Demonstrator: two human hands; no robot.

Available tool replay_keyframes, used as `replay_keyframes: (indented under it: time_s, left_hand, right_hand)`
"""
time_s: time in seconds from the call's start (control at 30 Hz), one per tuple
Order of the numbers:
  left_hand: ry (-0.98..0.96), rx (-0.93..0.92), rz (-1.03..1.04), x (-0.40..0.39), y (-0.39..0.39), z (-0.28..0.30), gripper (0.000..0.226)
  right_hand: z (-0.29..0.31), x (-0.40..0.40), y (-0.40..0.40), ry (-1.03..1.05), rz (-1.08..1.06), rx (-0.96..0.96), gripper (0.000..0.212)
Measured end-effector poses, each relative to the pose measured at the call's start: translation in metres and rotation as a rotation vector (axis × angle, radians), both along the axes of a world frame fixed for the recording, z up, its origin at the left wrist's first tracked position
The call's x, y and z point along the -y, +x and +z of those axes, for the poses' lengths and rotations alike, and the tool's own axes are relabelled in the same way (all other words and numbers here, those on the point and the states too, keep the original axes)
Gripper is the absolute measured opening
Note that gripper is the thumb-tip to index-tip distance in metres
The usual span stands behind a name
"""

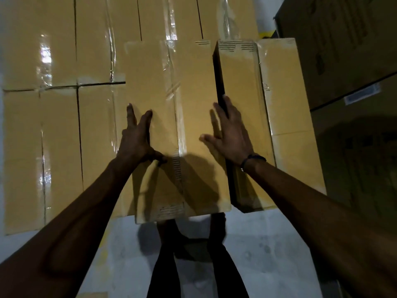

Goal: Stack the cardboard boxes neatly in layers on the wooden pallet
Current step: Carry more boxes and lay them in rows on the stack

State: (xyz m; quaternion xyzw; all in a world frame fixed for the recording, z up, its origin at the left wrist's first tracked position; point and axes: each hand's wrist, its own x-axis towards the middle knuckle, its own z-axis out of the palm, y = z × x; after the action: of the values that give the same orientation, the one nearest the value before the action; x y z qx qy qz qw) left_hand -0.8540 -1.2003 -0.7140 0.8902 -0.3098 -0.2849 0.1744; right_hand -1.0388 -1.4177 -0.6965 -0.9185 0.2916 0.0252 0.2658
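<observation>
Currently seating a long taped cardboard box (pixel 171 125) onto the layer below; both palms lie flat on its top face. Left hand (pixel 136 137) sits near the box's left edge, fingers straight and spread, tips pointing away from the body, thumb tucked back toward the tape seam (pixel 176 164). Nothing gripped, only pressing. Right hand (pixel 228 138) is likewise flat and splayed, thumb out to the left, its outer fingers reaching the box's right edge where a dark gap separates it from the neighbouring box (pixel 238 117) just right of those fingertips. That neighbour looks tilted or set lower; cannot tell which. Beyond the fingertips and off to the left lies the lower layer of boxes (pixel 58 125), taped, edges butted together. The wooden pallet is not visible, presumably hidden under the stack. The near end of the held box seems to overhang the layer, toward the wrists. Judgement: push forward evenly with both palms until the near edge lines up with the row, then nudge right to close the gap. Uneven pressure would likely skew it. Darker cartons (pixel 335 50) stand well right.
</observation>
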Motion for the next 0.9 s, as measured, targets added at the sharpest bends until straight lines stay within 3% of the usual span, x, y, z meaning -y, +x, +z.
replay_keyframes:
  time_s: [0.07, 0.27, 0.63, 0.9]
  left_hand:
    - [-0.003, -0.002, 0.014, 0.001, 0.0, 0.002, 0.158]
    - [-0.026, -0.03, 0.026, 0.012, -0.007, 0.002, 0.155]
    - [0.011, -0.043, 0.009, 0.017, -0.014, -0.003, 0.155]
    - [-0.035, 0.03, 0.079, -0.018, -0.077, -0.004, 0.109]
  right_hand:
    - [-0.006, 0.01, -0.015, 0.044, -0.085, -0.003, 0.093]
    - [-0.024, 0.021, -0.038, 0.084, 0.021, -0.115, 0.077]
    - [-0.04, 0.02, -0.046, 0.033, 0.077, -0.097, 0.071]
    - [-0.037, -0.002, -0.11, 0.046, 0.189, -0.094, 0.07]
